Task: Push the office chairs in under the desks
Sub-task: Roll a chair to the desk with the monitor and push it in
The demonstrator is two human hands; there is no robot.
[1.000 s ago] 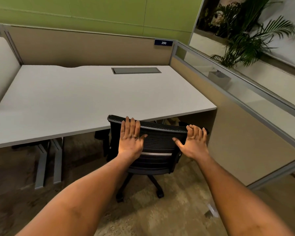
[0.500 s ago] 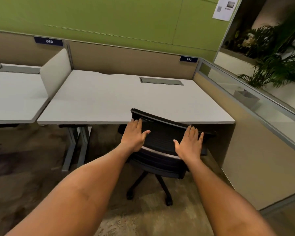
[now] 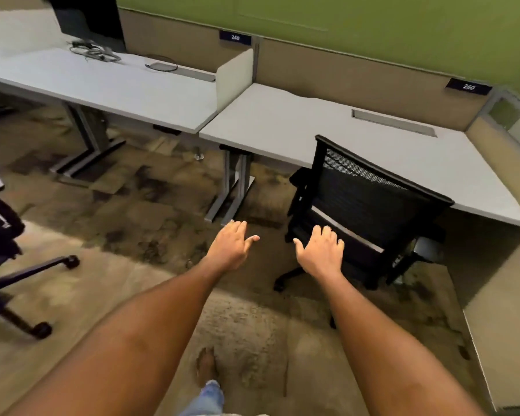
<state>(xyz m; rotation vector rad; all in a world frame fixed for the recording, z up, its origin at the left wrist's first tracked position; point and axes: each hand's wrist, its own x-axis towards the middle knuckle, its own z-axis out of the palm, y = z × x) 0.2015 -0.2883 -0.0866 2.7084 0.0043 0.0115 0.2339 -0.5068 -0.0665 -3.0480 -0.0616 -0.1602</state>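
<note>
Head view: both my arms reach forward over the carpet (image 3: 138,283); my left hand (image 3: 231,248) is released, fingers spread, palm down, holding nothing and apart from any furniture; my right hand (image 3: 321,253) is likewise released, fingers spread, and lies in front of the lower backrest of the black mesh chair (image 3: 370,205); whether it touches the chair I cannot tell. The black mesh chair stands at 1 o'clock from my hands, its seat tucked under the front edge of the desk labelled 250 (image 3: 282,121), its backrest just outside that edge and turned slightly askew. At 11 o'clock stands the desk labelled 249 (image 3: 102,85), bearing loose cables (image 3: 93,52) and a dark monitor (image 3: 87,19); a low white divider (image 3: 233,76) separates the two desktops. At 9 o'clock a second chair (image 3: 0,244) stands out on the carpet, well apart from either desk, only partly in view. My foot (image 3: 206,366) shows at 6 o'clock.
</note>
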